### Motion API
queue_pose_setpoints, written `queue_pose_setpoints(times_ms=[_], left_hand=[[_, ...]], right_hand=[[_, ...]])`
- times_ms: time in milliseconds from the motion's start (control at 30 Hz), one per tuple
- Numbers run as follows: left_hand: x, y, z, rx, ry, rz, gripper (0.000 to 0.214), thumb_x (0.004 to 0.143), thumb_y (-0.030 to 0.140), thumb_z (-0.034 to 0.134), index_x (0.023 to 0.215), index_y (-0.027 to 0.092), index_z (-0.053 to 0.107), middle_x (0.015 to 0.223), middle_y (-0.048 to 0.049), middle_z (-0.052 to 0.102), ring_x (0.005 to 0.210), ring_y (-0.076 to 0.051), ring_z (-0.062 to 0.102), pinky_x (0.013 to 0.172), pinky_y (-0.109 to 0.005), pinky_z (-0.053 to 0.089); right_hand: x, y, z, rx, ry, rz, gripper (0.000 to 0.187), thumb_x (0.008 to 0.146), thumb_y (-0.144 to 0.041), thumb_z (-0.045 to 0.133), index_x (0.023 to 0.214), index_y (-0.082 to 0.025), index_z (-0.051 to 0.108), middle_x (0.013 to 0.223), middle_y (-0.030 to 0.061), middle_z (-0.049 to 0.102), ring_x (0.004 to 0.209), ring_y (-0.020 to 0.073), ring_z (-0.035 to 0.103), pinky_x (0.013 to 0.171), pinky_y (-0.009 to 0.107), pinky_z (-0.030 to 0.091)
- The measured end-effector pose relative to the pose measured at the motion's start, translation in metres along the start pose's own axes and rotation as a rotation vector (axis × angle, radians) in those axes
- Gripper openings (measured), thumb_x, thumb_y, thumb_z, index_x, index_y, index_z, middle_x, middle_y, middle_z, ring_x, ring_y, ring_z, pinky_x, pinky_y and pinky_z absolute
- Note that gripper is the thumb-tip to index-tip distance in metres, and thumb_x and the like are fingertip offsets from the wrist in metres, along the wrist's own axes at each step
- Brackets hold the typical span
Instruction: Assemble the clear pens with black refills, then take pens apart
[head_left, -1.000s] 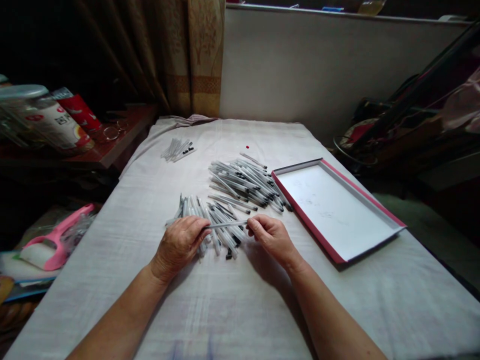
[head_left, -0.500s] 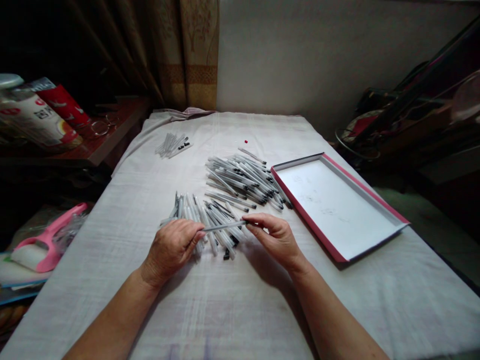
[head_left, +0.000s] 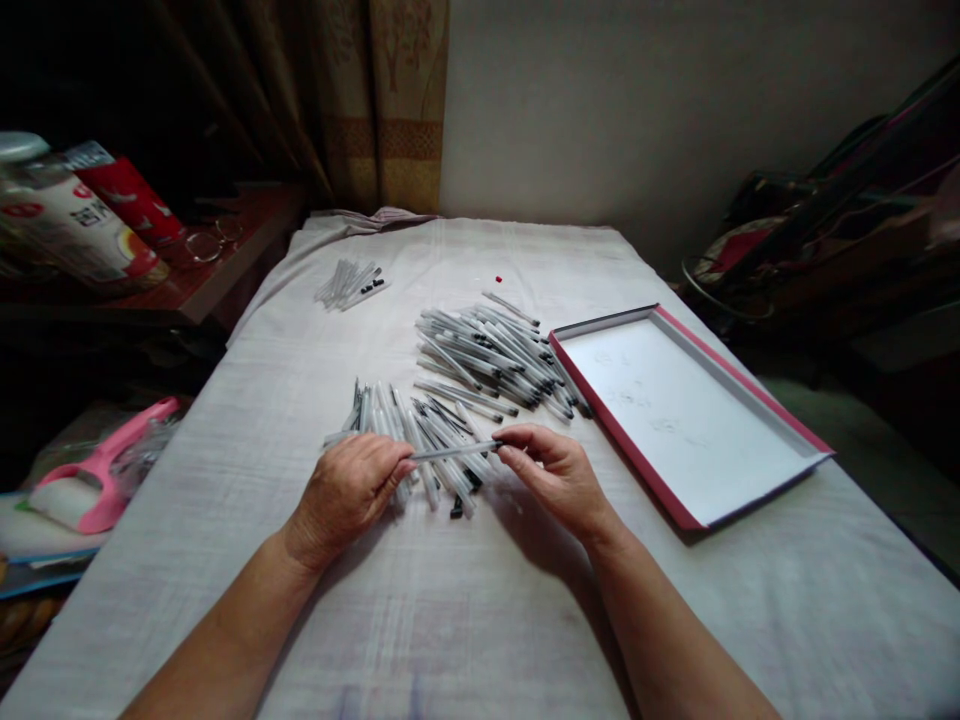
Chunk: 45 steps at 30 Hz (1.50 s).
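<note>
Between my two hands a slim translucent pen lies level, just above a loose heap of pen parts. My left hand is closed round its left end. The thumb and fingertips of my right hand pinch its dark right end. Under and behind my hands spreads the heap of clear pen barrels, with dark refills and small black caps among them. Farther back lies a larger pile of pens with black ends. My fingers hide both tips of the held pen.
A shallow red-edged box lid with a white inside lies at the right. A small bunch of clear tubes and a tiny red piece lie at the back. Left of the table are a pink-handled tool, a jar and glasses.
The view has shifted slightly, so most things sit a little farther right. Both hands keep the same hold on the pen.
</note>
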<state>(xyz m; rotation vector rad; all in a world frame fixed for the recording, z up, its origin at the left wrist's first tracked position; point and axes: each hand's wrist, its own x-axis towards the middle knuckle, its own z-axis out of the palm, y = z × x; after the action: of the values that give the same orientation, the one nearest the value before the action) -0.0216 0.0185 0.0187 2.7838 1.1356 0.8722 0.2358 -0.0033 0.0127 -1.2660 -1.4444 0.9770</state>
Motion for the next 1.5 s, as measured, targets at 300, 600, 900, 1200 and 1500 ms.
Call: queue_pose_setpoints(times_ms=[300,600,900,1200,1500], left_hand=[[0.000,-0.001,0.001,0.005,-0.036,-0.011,0.031,0.098,0.033,0.040,0.094,0.018,0.067,0.079,-0.0052,0.070,0.073,-0.018,0.063,0.070,-0.031,0.048],[-0.001,-0.004,0.000,0.011,-0.057,-0.016,0.032,0.099,0.034,0.038,0.093,0.019,0.066,0.078,-0.0042,0.069,0.073,-0.017,0.063,0.069,-0.029,0.048],[0.000,-0.004,-0.001,0.053,-0.056,0.003,0.035,0.100,0.035,0.037,0.092,0.019,0.067,0.079,-0.0045,0.071,0.073,-0.018,0.063,0.069,-0.031,0.047],[-0.001,-0.012,-0.011,0.038,0.003,-0.030,0.031,0.099,0.030,0.042,0.087,0.017,0.067,0.078,-0.0034,0.073,0.070,-0.016,0.065,0.070,-0.028,0.047],[-0.002,-0.014,-0.007,0.039,-0.045,-0.021,0.034,0.100,0.034,0.041,0.092,0.016,0.068,0.078,-0.0035,0.072,0.072,-0.016,0.064,0.068,-0.029,0.047]], right_hand=[[0.000,0.003,0.001,-0.048,-0.053,0.064,0.027,0.086,-0.036,0.057,0.072,-0.017,0.069,0.066,0.0029,0.067,0.060,0.0134,0.058,0.057,0.025,0.047],[0.000,0.006,0.003,-0.019,-0.063,0.073,0.025,0.085,-0.036,0.058,0.093,-0.017,0.074,0.079,0.0051,0.072,0.064,0.0146,0.062,0.057,0.025,0.049],[0.000,0.005,0.004,-0.024,-0.052,0.059,0.017,0.081,-0.030,0.062,0.087,-0.019,0.072,0.077,0.0037,0.072,0.066,0.0153,0.062,0.061,0.026,0.049],[0.002,0.008,0.005,-0.172,0.088,-0.025,0.017,0.081,-0.028,0.062,0.091,-0.019,0.072,0.082,0.0055,0.073,0.065,0.0157,0.062,0.060,0.027,0.048],[0.000,0.009,0.020,-0.647,0.000,-0.189,0.010,0.086,-0.022,0.059,0.087,-0.021,0.069,0.085,0.0049,0.070,0.079,0.0187,0.065,0.074,0.029,0.048]])
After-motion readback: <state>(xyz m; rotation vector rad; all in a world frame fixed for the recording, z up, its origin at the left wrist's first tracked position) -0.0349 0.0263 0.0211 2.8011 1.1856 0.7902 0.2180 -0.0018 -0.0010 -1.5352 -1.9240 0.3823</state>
